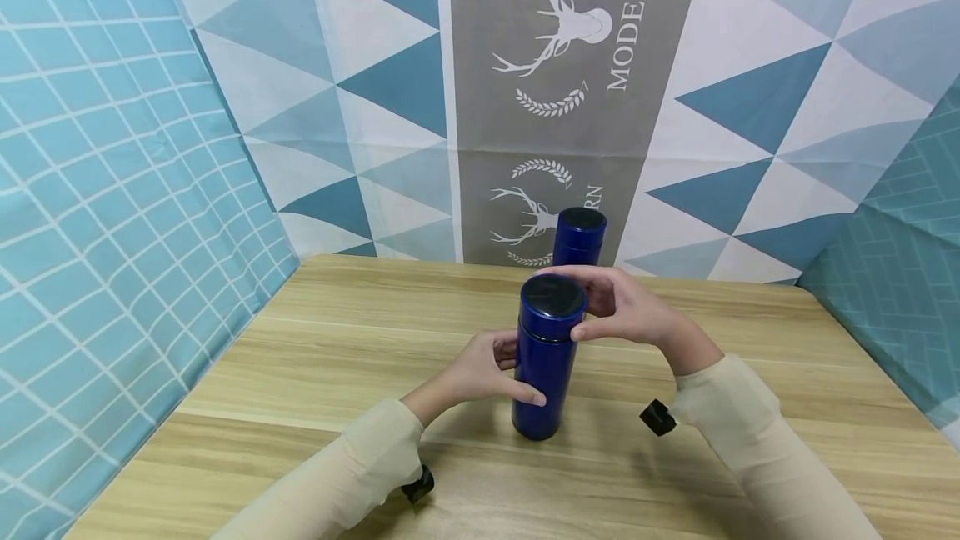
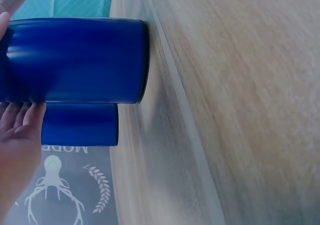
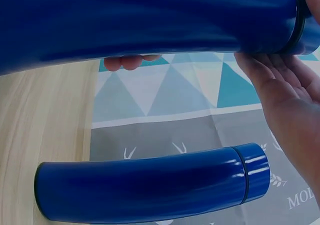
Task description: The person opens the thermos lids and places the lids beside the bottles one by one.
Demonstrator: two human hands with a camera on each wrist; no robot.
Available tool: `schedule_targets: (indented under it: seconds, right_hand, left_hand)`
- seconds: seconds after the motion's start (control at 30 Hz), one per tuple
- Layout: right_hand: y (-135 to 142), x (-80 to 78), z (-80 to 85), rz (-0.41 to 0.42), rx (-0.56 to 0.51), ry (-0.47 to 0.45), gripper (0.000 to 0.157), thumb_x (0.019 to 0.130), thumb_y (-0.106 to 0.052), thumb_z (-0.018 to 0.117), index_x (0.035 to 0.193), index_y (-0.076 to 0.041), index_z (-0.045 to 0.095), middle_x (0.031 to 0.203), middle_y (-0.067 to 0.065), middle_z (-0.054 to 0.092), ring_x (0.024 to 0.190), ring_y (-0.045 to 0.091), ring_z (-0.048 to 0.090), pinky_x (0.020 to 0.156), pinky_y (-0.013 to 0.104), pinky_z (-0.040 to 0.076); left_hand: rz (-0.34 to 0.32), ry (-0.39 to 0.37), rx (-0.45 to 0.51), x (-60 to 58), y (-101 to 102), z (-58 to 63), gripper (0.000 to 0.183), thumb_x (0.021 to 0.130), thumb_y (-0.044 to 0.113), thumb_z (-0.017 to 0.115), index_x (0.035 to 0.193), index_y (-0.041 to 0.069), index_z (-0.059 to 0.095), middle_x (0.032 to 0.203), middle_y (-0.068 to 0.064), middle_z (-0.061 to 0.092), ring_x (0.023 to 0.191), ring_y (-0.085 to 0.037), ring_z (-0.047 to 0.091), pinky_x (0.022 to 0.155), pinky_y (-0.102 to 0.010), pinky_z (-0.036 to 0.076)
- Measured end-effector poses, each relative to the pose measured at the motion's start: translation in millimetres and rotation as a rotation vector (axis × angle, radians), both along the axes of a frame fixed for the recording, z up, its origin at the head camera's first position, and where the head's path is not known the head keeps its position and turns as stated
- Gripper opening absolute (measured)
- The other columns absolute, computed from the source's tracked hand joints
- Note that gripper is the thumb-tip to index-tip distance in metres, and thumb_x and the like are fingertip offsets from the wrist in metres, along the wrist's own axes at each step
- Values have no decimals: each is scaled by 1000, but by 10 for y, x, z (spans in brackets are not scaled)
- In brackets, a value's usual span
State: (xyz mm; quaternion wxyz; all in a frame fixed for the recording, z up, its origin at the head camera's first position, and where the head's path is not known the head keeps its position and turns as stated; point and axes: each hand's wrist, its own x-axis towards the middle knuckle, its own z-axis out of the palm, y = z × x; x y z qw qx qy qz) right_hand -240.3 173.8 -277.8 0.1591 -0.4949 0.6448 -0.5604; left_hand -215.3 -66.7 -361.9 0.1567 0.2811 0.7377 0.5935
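Observation:
A dark blue vacuum flask (image 1: 538,373) with a black-topped cap (image 1: 553,297) is upright between the two hands in the head view, leaning slightly. My left hand (image 1: 480,369) grips its body from the left, thumb across the front and fingers behind. Up at the cap, my right hand (image 1: 630,307) holds the flask from the right with thumb and fingers around the cap's lower edge. The right wrist view shows the right fingers (image 3: 280,80) bent behind the neck, just by the dark seam. The flask's base (image 2: 142,60) is close to the tabletop.
Behind it stands a second blue flask (image 1: 579,244), its cap on, partly hidden by the right hand. Both are on a wood-grain table (image 1: 375,307). A patterned cloth (image 1: 375,107) hangs along the far edge, with a blue tiled sheet (image 1: 112,190) on the left.

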Motion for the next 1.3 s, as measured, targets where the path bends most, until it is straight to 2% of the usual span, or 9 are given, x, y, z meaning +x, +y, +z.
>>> schedule_targets:
  seconds: [0.17, 0.3, 0.47, 0.63, 0.77, 1.0, 1.17, 1.3]
  right_hand:
    - [10, -11, 4, 16, 5, -36, 66, 87, -1, 67, 145, 2, 35, 140, 1, 54, 127, 14, 56, 104, 28, 49]
    - [13, -16, -3, 29, 3, -30, 66, 87, 0, 65, 146, 1, 34, 145, 4, 49, 131, 20, 52, 107, 28, 46]
    - [10, -5, -38, 23, -16, -21, 68, 87, -2, 66, 146, -1, 33, 146, -3, 47, 134, 19, 50, 109, 27, 45]
    - [-9, 6, -128, 62, -130, -134, 72, 86, -13, 72, 146, -4, 34, 146, 7, 48, 129, 18, 54, 106, 31, 48]
    - [-46, -2, -208, 112, -226, -220, 74, 84, -15, 74, 146, -4, 35, 146, 12, 48, 129, 20, 55, 106, 32, 48]
    - [-99, -21, -277, 113, -263, -191, 66, 85, -12, 72, 143, -7, 40, 141, 7, 53, 127, 17, 56, 103, 30, 50]
    - [-98, -20, -294, 106, -281, -186, 61, 86, -7, 71, 140, -10, 44, 136, 2, 58, 122, 13, 59, 100, 28, 52]
    - [-110, -1, -269, 87, -277, -182, 60, 85, -7, 72, 139, -13, 46, 135, -2, 59, 122, 12, 60, 100, 27, 52]
  left_hand:
    - [-16, 53, -5, -1, 3, 10, 63, 70, 7, 84, 128, 5, 59, 126, -14, 66, 113, -18, 66, 101, -30, 52]
    - [-18, 91, -20, -1, 2, 28, 60, 69, 6, 84, 125, 4, 60, 122, -14, 67, 109, -16, 67, 99, -28, 53]
    - [-20, 99, -17, 2, 8, 38, 61, 68, 5, 84, 124, 4, 61, 121, -14, 68, 107, -14, 67, 98, -27, 53]
    - [-20, 100, -9, 3, 10, 32, 61, 68, 4, 85, 124, 4, 61, 121, -14, 68, 107, -12, 67, 98, -27, 53]
    - [-11, 112, -5, 8, 15, 31, 61, 67, 4, 85, 124, 3, 61, 121, -16, 68, 105, -11, 67, 96, -25, 54]
    - [-1, 122, 16, 15, 27, 37, 63, 67, 4, 85, 124, 4, 60, 121, -16, 67, 106, -11, 67, 96, -25, 53]
    - [-2, 101, 22, 18, 32, 47, 63, 68, 4, 84, 126, 4, 59, 123, -16, 66, 107, -14, 67, 97, -28, 54]
    - [26, 75, 0, 20, 42, 60, 63, 68, 5, 84, 126, 5, 60, 124, -15, 66, 109, -15, 67, 97, -28, 54]
